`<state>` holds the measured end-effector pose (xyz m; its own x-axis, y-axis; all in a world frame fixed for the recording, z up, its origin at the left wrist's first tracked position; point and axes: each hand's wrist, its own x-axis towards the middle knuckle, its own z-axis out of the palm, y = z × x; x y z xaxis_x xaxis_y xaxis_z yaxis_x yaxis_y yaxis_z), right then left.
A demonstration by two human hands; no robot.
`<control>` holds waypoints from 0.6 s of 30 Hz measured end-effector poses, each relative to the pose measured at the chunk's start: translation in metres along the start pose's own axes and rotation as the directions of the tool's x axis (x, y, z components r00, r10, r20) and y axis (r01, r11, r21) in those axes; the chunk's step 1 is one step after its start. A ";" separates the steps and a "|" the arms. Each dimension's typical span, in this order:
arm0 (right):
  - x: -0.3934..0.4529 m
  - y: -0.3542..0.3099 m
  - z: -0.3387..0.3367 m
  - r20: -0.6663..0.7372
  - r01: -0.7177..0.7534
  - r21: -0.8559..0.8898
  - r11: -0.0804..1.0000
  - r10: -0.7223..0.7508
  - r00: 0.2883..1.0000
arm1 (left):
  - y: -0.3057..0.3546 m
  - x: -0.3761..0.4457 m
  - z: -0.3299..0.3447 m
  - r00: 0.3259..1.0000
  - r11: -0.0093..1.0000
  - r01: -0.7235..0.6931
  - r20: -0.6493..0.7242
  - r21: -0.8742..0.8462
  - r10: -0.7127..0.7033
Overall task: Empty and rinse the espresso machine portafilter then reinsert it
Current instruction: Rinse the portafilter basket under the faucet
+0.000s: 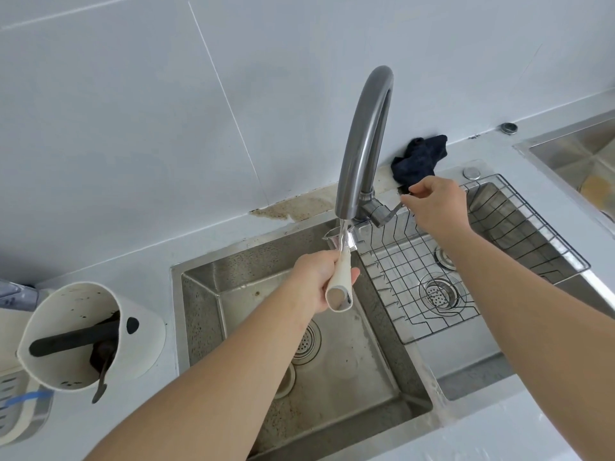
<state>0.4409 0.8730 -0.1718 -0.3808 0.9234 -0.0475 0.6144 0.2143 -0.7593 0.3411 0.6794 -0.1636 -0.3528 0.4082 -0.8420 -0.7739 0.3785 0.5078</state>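
Steel sink (233, 284) — over it the left hand (316, 281) grips the portafilter (341, 277) under running water; the right hand (436, 204) pinches the faucet lever (396, 207).

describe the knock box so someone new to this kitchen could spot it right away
Start at the steel sink, then look left along the counter. The knock box is a tilted white container with a black bar across its mouth and dark coffee grounds inside, unlike the striped rack beside it.
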 end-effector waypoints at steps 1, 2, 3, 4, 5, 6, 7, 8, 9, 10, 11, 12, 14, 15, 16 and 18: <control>0.000 0.000 0.000 -0.001 0.002 0.001 1.000 -0.002 1.000 | -0.002 -0.001 -0.002 1.000 1.000 -0.002 -0.001 0.016 0.002; 0.000 0.000 0.000 -0.001 0.003 0.001 1.000 -0.003 1.000 | -0.005 -0.004 -0.004 1.000 0.999 -0.010 -0.003 0.040 0.010; 0.000 0.001 0.000 -0.001 0.000 0.002 1.000 0.000 1.000 | -0.007 -0.007 -0.007 1.000 0.997 -0.026 -0.006 0.078 0.026; 0.001 0.001 0.000 -0.002 -0.003 0.004 1.000 0.003 1.000 | -0.009 -0.009 -0.010 0.999 0.990 -0.051 -0.010 0.133 0.053; 0.001 0.001 0.000 -0.001 -0.005 0.005 1.000 0.005 1.000 | -0.012 -0.012 -0.013 0.996 0.978 -0.081 -0.011 0.192 0.085; 0.002 0.002 0.000 0.001 -0.007 0.011 1.000 0.007 1.000 | -0.013 -0.014 -0.017 0.993 0.962 -0.109 -0.008 0.251 0.114; 0.002 0.002 0.001 0.002 -0.009 0.021 1.000 0.009 1.000 | -0.015 -0.017 -0.021 0.991 0.943 -0.130 0.000 0.307 0.137; 0.002 0.003 0.001 0.001 -0.009 0.030 1.000 0.009 1.000 | -0.016 -0.020 -0.024 0.988 0.918 -0.147 0.013 0.368 0.153; 0.002 0.003 0.000 -0.001 -0.008 0.031 0.999 0.008 1.000 | -0.017 -0.023 -0.027 0.986 0.884 -0.158 0.027 0.439 0.163; 0.002 0.003 0.001 -0.002 -0.005 0.028 1.000 0.005 1.000 | -0.018 -0.026 -0.030 0.985 0.842 -0.166 0.042 0.513 0.169; 0.002 0.003 0.001 -0.003 -0.002 0.023 1.000 0.002 1.000 | -0.019 -0.029 -0.033 0.983 0.802 -0.176 0.058 0.570 0.175; 0.002 0.002 0.001 -0.005 -0.001 0.020 1.000 0.001 1.000 | -0.021 -0.030 -0.036 0.981 0.768 -0.185 0.071 0.613 0.180; 0.001 0.002 0.002 -0.004 0.000 0.020 1.000 0.000 1.000 | -0.025 -0.033 -0.041 0.979 0.720 -0.195 0.085 0.666 0.187; 0.001 0.002 0.002 -0.003 0.003 0.017 1.000 -0.003 1.000 | -0.027 -0.033 -0.043 0.978 0.696 -0.198 0.089 0.690 0.190; 0.001 0.002 0.001 -0.003 0.006 0.014 1.000 -0.006 1.000 | -0.028 -0.034 -0.045 0.977 0.671 -0.202 0.094 0.714 0.194; 0.002 0.002 0.000 0.002 0.002 0.010 1.000 -0.002 1.000 | -0.031 -0.037 -0.049 0.973 0.640 -0.213 0.103 0.738 0.206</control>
<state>0.4410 0.8747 -0.1735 -0.3833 0.9224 -0.0469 0.6063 0.2130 -0.7662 0.3524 0.6121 -0.1568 -0.4483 0.5606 -0.6962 -0.0320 0.7683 0.6393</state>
